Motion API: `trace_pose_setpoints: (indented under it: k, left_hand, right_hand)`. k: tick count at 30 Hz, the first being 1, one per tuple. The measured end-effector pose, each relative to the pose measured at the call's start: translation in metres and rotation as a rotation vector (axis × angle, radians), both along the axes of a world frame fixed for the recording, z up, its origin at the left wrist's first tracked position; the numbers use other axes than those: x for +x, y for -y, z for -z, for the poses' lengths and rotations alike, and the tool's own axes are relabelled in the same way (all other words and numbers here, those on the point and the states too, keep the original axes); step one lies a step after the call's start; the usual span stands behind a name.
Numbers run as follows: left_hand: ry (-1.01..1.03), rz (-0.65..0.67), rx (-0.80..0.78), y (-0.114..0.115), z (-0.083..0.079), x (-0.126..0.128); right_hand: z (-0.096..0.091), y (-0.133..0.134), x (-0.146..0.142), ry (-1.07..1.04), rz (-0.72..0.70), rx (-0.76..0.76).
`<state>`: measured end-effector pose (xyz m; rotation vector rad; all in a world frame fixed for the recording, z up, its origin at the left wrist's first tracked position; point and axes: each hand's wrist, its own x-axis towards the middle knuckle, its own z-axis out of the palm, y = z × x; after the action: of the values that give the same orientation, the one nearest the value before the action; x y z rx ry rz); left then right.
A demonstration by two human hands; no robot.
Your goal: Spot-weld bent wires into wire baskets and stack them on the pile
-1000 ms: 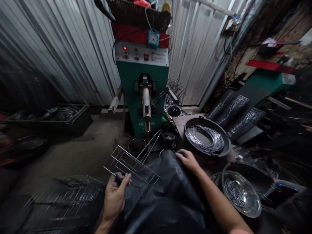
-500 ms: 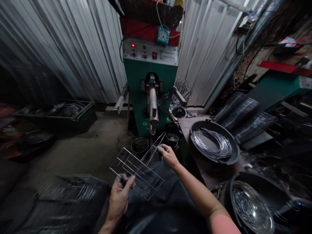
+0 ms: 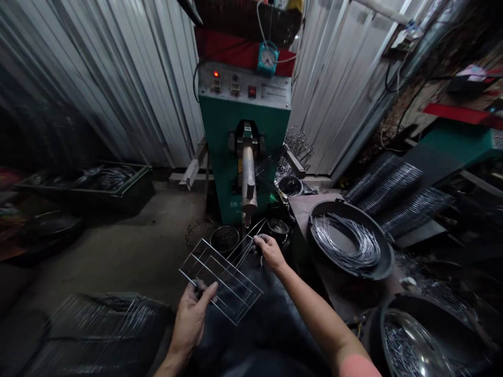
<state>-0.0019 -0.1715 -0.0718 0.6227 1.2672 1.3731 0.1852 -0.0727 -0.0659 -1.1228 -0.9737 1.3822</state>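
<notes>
Both hands grasp a wire rack (image 3: 220, 277): left hand (image 3: 191, 318) pinches its near edge, right hand (image 3: 269, 252) grips its far end below a green machine (image 3: 245, 141).

Subject's left hand (image 3: 191, 319) and right hand (image 3: 269, 252) bare, forearms bare; short pink sleeve (image 3: 359, 366) just right of black apron (image 3: 271, 335) on lap.

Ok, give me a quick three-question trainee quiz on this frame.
1. True or false: the left hand and the right hand both grip the wire frame.
2. What lies in the black pan? A) curved wire lengths B) cloth C) water
3. Fill in: the machine beyond the frame has a ___ body.
Key: 1 true; 2 A; 3 green.
</notes>
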Motion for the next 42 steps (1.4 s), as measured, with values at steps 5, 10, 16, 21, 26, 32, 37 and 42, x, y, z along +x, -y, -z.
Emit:
trace_pose_setpoints:
  k: [5, 10, 16, 21, 26, 32, 37, 42]
  left_hand:
    - [0.014, -0.040, -0.023, -0.006, -0.002, 0.005]
    - [0.010, -0.033, -0.017, -0.017, -0.003, 0.006]
    - [-0.024, -0.048, 0.022, -0.025, -0.003, 0.007]
    - [0.050, -0.009, 0.028, -0.019, 0.001, 0.008]
    - [0.041, 0.002, 0.033, -0.013, 0.004, 0.008]
    - [0.047, 0.000, -0.014, -0.016, 0.003, 0.007]
    - [0.012, -0.004, -0.008, -0.021, 0.003, 0.008]
    - [-0.007, -0.024, 0.000, -0.021, -0.001, 0.013]
  right_hand:
    - [0.001, -0.009, -0.003, -0.020, 0.015, -0.023]
    - [-0.006, -0.018, -0.005, 0.004, 0.056, -0.063]
    - [-0.009, -0.026, -0.003, 0.014, 0.064, -0.058]
    - [-0.005, -0.024, 0.000, 0.022, 0.023, -0.042]
    - [-0.004, -0.017, -0.001, -0.007, 0.047, -0.053]
    - [-0.006, -0.017, -0.002, -0.041, 0.046, -0.074]
    - [-0.006, -0.023, -0.001, -0.064, 0.039, -0.047]
    - [-0.006, -0.025, 0.000, -0.090, 0.027, -0.037]
